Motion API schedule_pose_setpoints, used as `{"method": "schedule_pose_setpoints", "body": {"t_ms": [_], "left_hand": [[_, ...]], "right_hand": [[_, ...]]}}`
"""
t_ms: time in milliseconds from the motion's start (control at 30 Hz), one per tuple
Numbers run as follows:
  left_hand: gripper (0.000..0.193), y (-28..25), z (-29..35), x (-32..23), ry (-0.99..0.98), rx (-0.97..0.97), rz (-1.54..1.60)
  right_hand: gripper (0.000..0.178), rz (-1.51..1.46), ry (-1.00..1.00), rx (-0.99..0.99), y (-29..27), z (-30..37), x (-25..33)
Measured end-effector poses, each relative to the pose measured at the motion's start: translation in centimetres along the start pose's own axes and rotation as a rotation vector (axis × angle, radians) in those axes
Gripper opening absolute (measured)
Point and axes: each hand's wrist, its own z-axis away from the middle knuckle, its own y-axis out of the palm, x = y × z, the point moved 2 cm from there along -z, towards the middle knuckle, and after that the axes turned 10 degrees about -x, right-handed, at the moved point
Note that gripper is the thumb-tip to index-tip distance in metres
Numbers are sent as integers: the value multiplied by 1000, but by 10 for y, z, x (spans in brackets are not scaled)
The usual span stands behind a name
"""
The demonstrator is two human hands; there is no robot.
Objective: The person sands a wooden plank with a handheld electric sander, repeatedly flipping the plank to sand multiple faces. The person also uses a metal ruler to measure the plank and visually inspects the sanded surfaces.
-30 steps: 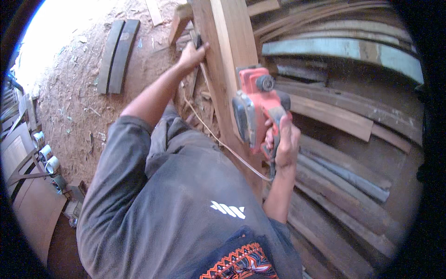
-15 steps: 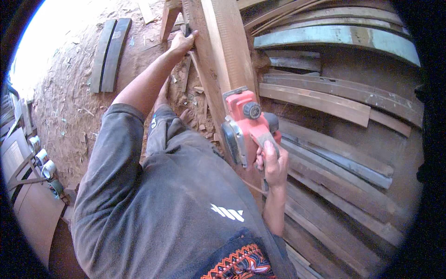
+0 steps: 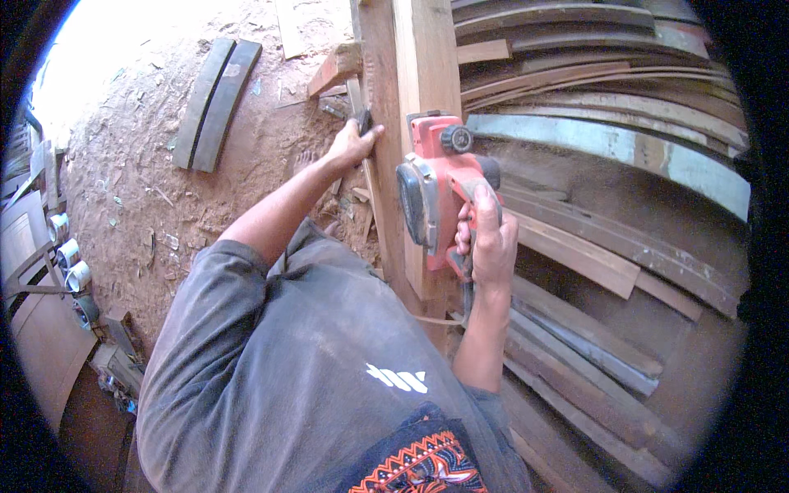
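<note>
My right hand (image 3: 491, 246) is wrapped round the rear handle of a red electric planer (image 3: 444, 185) with a black front knob. The planer rests on the pale top of a long wooden beam (image 3: 427, 57), which runs away from me. To the left, my left hand (image 3: 352, 148) is closed at the beam's side, its fingers round a small dark piece (image 3: 364, 122) whose kind I cannot make out. The planer's underside is hidden against the wood. A cord hangs behind its handle.
Stacked planks (image 3: 575, 238) crowd the right side, among them a pale teal board (image 3: 608, 148). Two dark short boards (image 3: 218, 107) lie on the dirt floor (image 3: 123, 181) at left. Wood offcuts lie near my feet. Several white cups or cans (image 3: 70, 251) stand at far left.
The planer has moved forward along the beam with my right hand. My view has shifted, so the boards and my left hand appear lower; the left hand stays beside the beam.
</note>
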Motion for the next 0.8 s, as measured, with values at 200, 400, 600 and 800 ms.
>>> {"method": "schedule_pose_setpoints", "body": {"t_ms": [200, 400, 600, 800], "left_hand": [[75, -14, 17, -20, -103, 145, -49], [76, -17, 22, -28, -56, 126, -197], [74, -16, 23, -25, -90, 161, -187], [75, -23, 27, -34, -154, 196, -89]], "right_hand": [[50, 40, -92, 13, 49, -80, 62], [56, 13, -183, 58, 112, -166, 136], [55, -58, -361, 163, 169, -252, 205], [54, 29, -259, 66, 150, -221, 178]]}}
